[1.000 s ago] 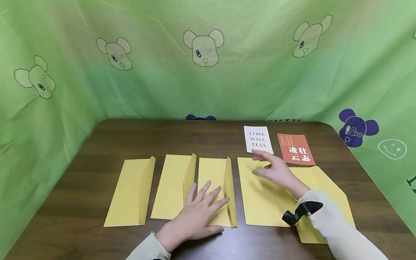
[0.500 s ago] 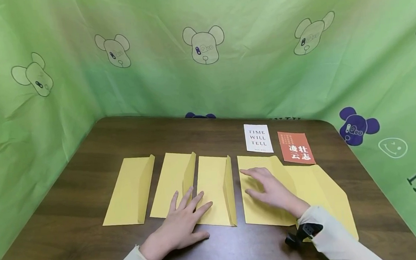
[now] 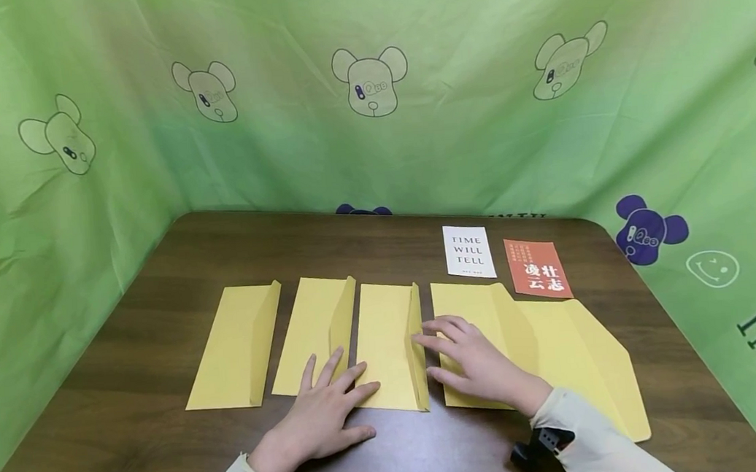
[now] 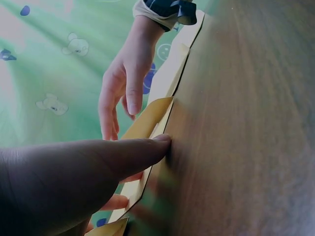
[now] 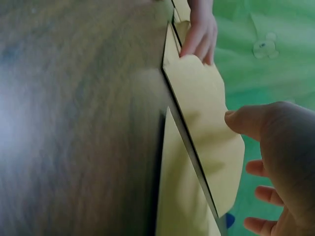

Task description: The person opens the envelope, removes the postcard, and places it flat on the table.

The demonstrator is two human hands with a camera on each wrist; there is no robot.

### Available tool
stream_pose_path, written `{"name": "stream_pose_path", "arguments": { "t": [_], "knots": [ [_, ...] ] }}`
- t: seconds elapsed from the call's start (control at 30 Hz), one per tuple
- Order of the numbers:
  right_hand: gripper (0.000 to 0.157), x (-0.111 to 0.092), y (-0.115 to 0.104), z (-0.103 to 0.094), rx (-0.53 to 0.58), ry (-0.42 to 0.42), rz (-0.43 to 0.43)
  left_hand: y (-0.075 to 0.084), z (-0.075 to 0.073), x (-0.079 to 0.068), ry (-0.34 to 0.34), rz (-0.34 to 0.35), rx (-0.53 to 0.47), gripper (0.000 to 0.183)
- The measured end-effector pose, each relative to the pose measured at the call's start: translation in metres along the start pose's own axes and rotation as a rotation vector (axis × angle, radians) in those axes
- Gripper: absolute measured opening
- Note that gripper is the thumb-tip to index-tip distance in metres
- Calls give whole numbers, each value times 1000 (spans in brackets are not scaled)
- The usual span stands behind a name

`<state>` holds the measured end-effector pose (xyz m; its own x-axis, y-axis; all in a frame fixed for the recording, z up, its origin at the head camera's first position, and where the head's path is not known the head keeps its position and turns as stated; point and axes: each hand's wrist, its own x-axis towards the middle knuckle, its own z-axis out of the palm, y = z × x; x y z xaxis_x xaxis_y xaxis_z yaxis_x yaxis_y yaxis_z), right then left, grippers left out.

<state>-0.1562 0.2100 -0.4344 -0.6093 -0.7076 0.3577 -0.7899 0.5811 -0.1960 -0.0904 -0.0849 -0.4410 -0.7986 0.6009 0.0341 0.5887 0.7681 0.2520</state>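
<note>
Several yellow paper envelopes lie in a row. My left hand (image 3: pixel 324 411) has spread, straight fingers, with fingertips at the lower left of the third envelope (image 3: pixel 381 323) and over the gap beside the second envelope (image 3: pixel 310 321). That third envelope's flap (image 5: pixel 197 93) stands partly raised along its right side. My right hand (image 3: pixel 482 364) reaches over the fourth envelope (image 3: pixel 464 299), palm down, its fingers loosely bent at the raised flap. Whether those fingertips touch the flap I cannot tell. In the left wrist view, the left thumb (image 4: pixel 138 155) rests near the tabletop.
A first envelope (image 3: pixel 226 349) lies at the left. An envelope with its flap spread out (image 3: pixel 601 367) lies at the right, partly under the fourth. Behind them are a white card (image 3: pixel 468 251) and a red card (image 3: pixel 538 269) on the brown table (image 3: pixel 137 457). Green cloth (image 3: pixel 267 163) surrounds it.
My right hand has moved left and nearer, from beside the white card to the third envelope's flap. My left hand has slid left and down from the middle of that envelope.
</note>
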Motion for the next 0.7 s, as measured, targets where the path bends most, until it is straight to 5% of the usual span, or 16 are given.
{"name": "stream_pose_path", "arguments": {
  "t": [0.3, 0.7],
  "knots": [
    [48, 8, -18, 5, 9, -55, -70, 0, -1, -1, -16, -9, -12, 58],
    [39, 15, -26, 10, -136, -150, -197, 0, -1, -1, -12, -10, -24, 58]
  ]
}}
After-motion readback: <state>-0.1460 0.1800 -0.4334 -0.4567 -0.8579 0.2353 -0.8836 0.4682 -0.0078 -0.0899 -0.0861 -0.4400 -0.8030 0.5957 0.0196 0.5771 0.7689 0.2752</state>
